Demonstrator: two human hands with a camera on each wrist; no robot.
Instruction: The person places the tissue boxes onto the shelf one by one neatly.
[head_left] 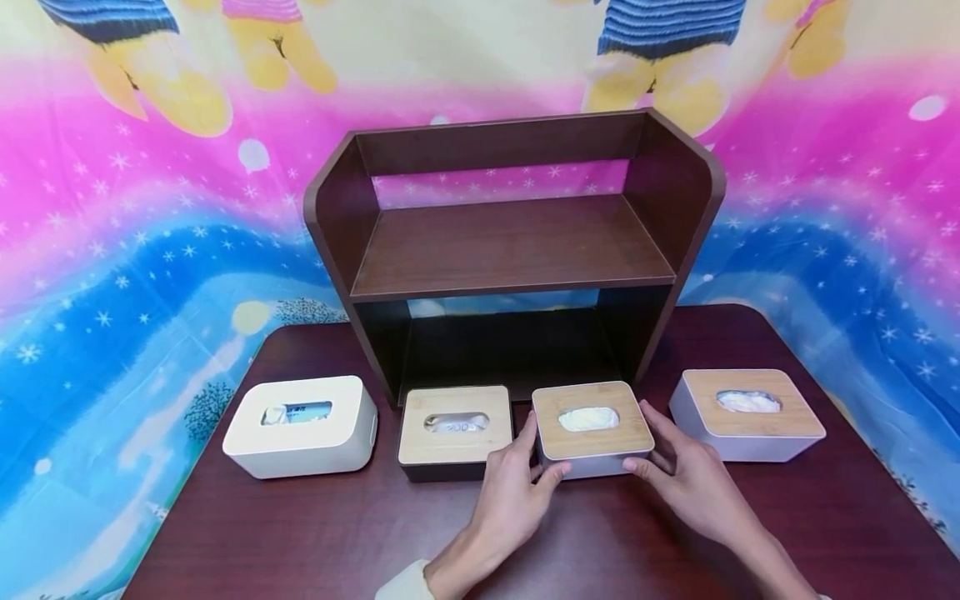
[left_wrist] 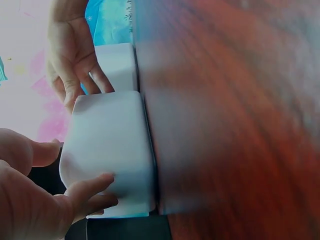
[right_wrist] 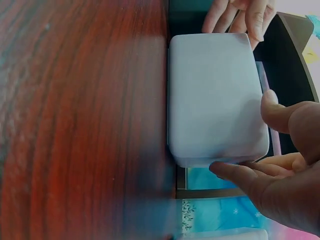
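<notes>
A light-coloured tissue box [head_left: 592, 448] with a pale wood lid stands on the table in front of the shelf, white tissue showing in its oval slot. My left hand [head_left: 513, 487] holds its left end, thumb at the front corner and fingers along the side. At the other end my right hand [head_left: 693, 483] grips it, thumb on the front and fingers at the right side. Both wrist views show the plain front of this box [left_wrist: 110, 140] between the two hands. Just left of it sits a black tissue box [head_left: 453, 472] with a wood lid.
A dark brown two-tier shelf [head_left: 513, 246] stands behind the boxes. At the left is a white tissue box [head_left: 300, 454]; at the right, another wood-lidded tissue box [head_left: 750, 447]. Everything stands on a dark red-brown table [head_left: 300, 542], with a colourful printed cloth [head_left: 150, 275] behind.
</notes>
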